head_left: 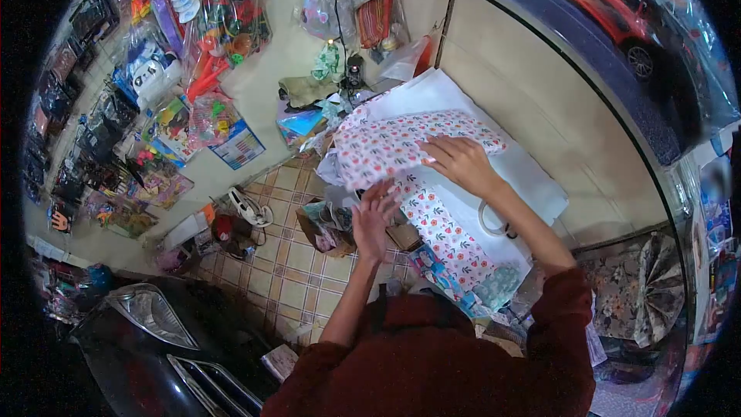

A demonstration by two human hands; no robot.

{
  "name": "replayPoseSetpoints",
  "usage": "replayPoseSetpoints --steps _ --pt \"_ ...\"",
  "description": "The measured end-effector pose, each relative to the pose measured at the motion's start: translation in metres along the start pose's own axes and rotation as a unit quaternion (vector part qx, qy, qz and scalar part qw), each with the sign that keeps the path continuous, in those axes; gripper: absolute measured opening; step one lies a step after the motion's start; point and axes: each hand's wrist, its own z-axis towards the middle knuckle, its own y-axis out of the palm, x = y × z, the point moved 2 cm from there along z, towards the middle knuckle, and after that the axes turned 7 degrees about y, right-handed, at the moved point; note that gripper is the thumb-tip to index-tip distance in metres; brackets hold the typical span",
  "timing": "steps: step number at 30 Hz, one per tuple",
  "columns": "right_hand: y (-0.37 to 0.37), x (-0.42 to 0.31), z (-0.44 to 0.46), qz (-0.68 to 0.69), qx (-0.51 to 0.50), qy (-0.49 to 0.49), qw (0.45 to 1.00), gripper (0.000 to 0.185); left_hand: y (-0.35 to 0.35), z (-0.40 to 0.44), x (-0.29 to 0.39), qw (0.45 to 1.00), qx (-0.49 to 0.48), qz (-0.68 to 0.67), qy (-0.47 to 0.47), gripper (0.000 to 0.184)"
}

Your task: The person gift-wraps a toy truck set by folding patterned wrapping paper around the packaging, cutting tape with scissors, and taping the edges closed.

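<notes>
A floral-printed sheet of wrapping paper [386, 143] lies folded over on a white surface [532, 185], with white paper behind it. Flat on its right part rests my right hand [461, 164], fingers stretched out. My left hand [374, 220] is at the paper's lower left edge, its fingers apart; whether the fingertips touch the paper I cannot tell. Below my right hand, more of the floral paper [448, 235] spreads toward my body. A white ring like a tape roll [491, 218] lies beside my right forearm, with dark loops like scissor handles [510, 230] at its edge.
An open cardboard box [324, 228] stands on the tiled floor [285, 278] left of my left hand. A white clothes iron-like object [249, 207] sits farther left. Packaged goods [216, 38] hang on the wall. A glass edge [617, 81] curves along the right, near a boxed red toy car [610, 0].
</notes>
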Motion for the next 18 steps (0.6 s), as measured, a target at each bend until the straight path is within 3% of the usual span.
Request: replayPoseSetpoints --steps 1,4,5,8,11,12,14,15,18 --pt "-0.013 -0.007 0.01 -0.002 0.049 -0.034 0.998 0.034 0.006 0.005 0.007 0.999 -0.026 0.015 0.025 0.063" --pt "-0.063 -0.023 0.041 0.05 -0.082 0.044 0.994 0.036 0.0 0.012 0.003 0.982 0.063 0.155 0.089 0.061" --pt "-0.074 -0.026 0.049 0.107 -0.043 0.05 0.992 0.033 -0.006 0.013 -0.003 0.97 0.088 0.202 0.101 0.055" --pt "-0.082 -0.008 0.069 0.226 -0.096 0.156 0.957 0.032 -0.009 0.009 -0.013 0.971 0.058 0.215 0.09 0.05" --pt "-0.047 0.016 0.069 0.474 -0.103 0.273 0.831 0.041 -0.019 -0.01 -0.029 0.978 0.088 0.19 -0.008 0.054" --pt "-0.037 0.019 0.067 0.54 -0.1 0.303 0.779 0.044 -0.014 -0.013 -0.026 0.987 0.081 0.127 -0.049 0.056" --pt "-0.013 0.029 0.051 0.555 -0.139 0.379 0.727 0.05 -0.003 -0.017 -0.014 0.99 0.067 0.0 -0.128 0.061" --pt "0.004 0.035 0.04 0.572 -0.141 0.402 0.701 0.052 -0.013 -0.017 -0.016 0.991 0.044 -0.03 -0.12 0.061" --pt "0.037 0.051 0.007 0.585 -0.149 0.45 0.658 0.057 0.006 -0.005 0.004 0.992 0.036 0.036 -0.111 0.07"
